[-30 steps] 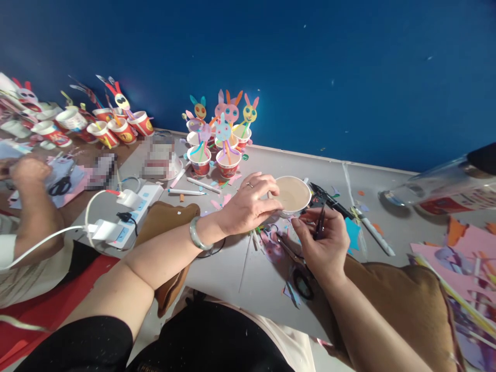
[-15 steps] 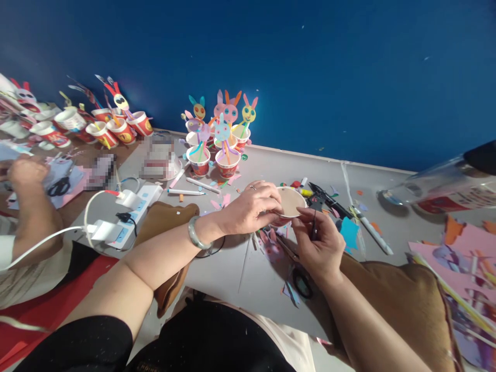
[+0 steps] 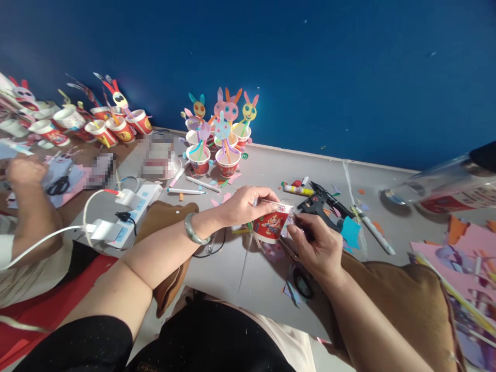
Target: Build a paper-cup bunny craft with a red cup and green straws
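My left hand (image 3: 251, 205) grips a red paper cup (image 3: 269, 226) with a white rim and a printed cartoon figure. The cup is tilted, its printed side toward me. Close to the cup's right side, my right hand (image 3: 320, 242) is closed, thumb and fingers pinched together. What it pinches, if anything, is hidden by the fingers. Below the cup lie scissors (image 3: 302, 283) with black handles, among paper scraps. Beyond the right hand rests a black glue gun (image 3: 321, 201), with a yellow-labelled marker (image 3: 298, 190) beside it.
Decorated cups with paper rabbits (image 3: 228, 161) stand by the blue wall. A power strip (image 3: 134, 217) with plugs lies left, a clear bottle (image 3: 437, 188) right. Brown cushions (image 3: 395, 294) flank my arms. A co-worker's hand (image 3: 27, 169) is at far left, near other cups.
The cup has turned from its open mouth facing up to its printed side facing me. My left hand has shifted its hold; my right hand has moved slightly down, its dark slim tool no longer visible.
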Demonstrator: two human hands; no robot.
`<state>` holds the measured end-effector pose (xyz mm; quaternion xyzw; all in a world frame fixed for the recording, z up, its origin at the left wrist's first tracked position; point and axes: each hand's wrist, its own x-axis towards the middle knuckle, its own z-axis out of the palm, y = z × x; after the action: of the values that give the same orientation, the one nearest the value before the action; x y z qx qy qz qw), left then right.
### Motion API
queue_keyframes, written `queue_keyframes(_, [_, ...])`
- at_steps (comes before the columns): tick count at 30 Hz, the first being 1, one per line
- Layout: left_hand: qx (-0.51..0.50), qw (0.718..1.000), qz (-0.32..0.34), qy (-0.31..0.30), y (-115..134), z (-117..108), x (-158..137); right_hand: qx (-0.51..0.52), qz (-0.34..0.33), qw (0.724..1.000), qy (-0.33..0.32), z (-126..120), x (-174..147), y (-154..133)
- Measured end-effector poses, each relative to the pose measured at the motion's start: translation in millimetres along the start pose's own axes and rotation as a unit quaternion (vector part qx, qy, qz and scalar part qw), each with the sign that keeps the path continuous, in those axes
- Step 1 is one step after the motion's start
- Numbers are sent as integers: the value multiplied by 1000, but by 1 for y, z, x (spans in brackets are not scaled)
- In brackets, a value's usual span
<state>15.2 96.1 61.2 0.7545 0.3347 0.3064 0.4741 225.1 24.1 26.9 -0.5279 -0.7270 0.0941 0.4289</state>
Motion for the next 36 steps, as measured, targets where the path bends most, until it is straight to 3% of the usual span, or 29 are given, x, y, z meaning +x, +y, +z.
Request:
queue_keyframes(4, [0,1000,4,-3,3,-2,-1,-31,-19,999,-37,-3,4,-3])
queue_keyframes(15, [62,998,22,17,2,1,-2,-123,-88,988,-41,-6,2,-2])
queue_keyframes(28, [224,965,139,9,-5,1,1,-291,-110,950,-36,-7,-5,-8])
queue_keyframes(32, [247,956,158,-11,-6,1,0,-283,-94,953,-47,-7,-6,-14])
queue_keyframes(36, [236,956,171,-22,-6,0,0,-209,-71,972,-74,-9,-4,-14])
